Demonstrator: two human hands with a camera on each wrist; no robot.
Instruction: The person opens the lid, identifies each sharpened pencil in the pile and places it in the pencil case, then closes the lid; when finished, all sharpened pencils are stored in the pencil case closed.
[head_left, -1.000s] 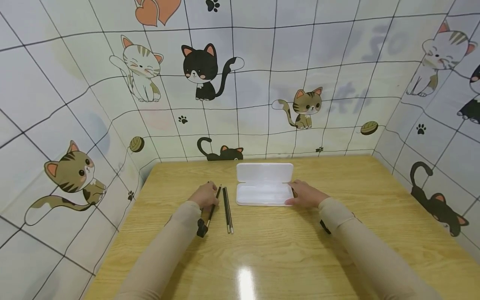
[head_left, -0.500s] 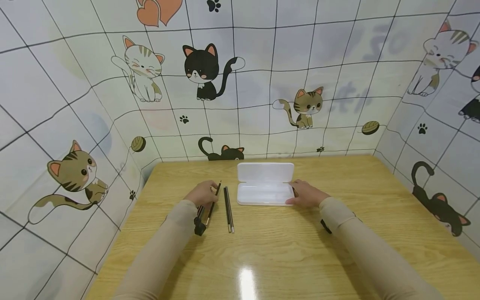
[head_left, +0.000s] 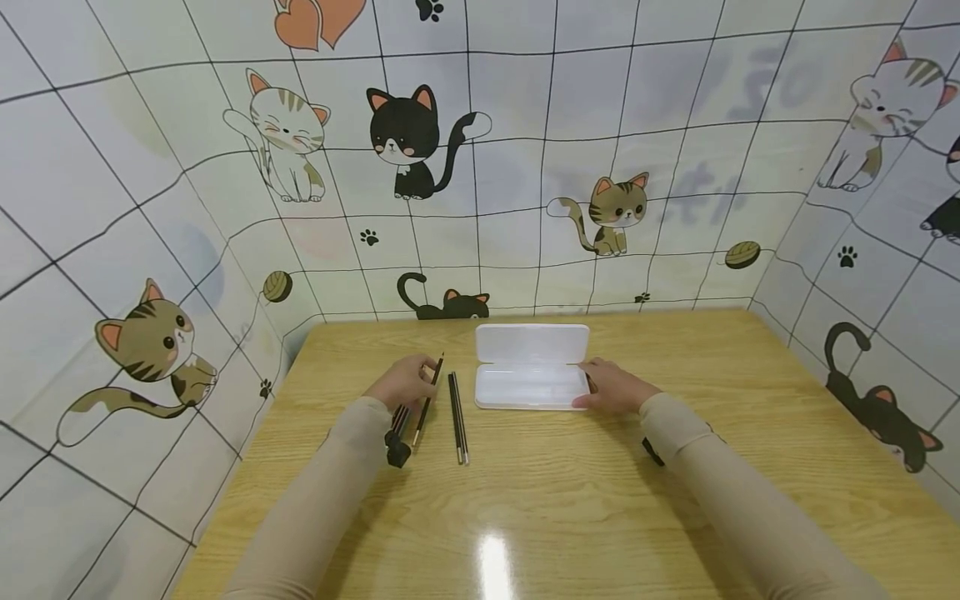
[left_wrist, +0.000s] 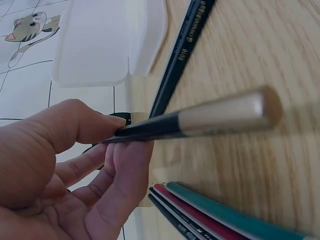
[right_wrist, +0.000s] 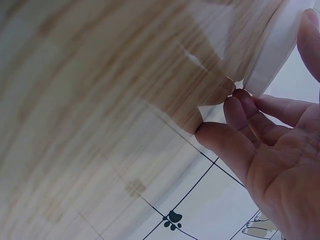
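Observation:
My left hand [head_left: 405, 382] pinches a dark pencil [head_left: 428, 402] between thumb and fingers. In the left wrist view the pencil's pale metallic end [left_wrist: 225, 114] points toward the camera. Two dark pencils [head_left: 457, 421] lie side by side on the table to the right of this hand. An open white plastic pencil case [head_left: 532, 390] lies beyond them, its lid raised at the back. My right hand [head_left: 613, 388] holds the case at its right end, thumb near the front corner and fingers along the side. The case wall [right_wrist: 275, 50] shows beside these fingers in the right wrist view.
Below the left hand lie several more pencils, among them a green one [left_wrist: 215, 205] and a red one [left_wrist: 192, 212]. Wrist camera gear [head_left: 397, 450] sits under the left wrist. A cat-patterned sheet [head_left: 510, 167] encloses the wooden table [head_left: 570, 500] at the back and sides.
My left hand, pinching the pencil, has moved slightly left and away from me, lifting the pencil a little. The right hand and the case stay in place.

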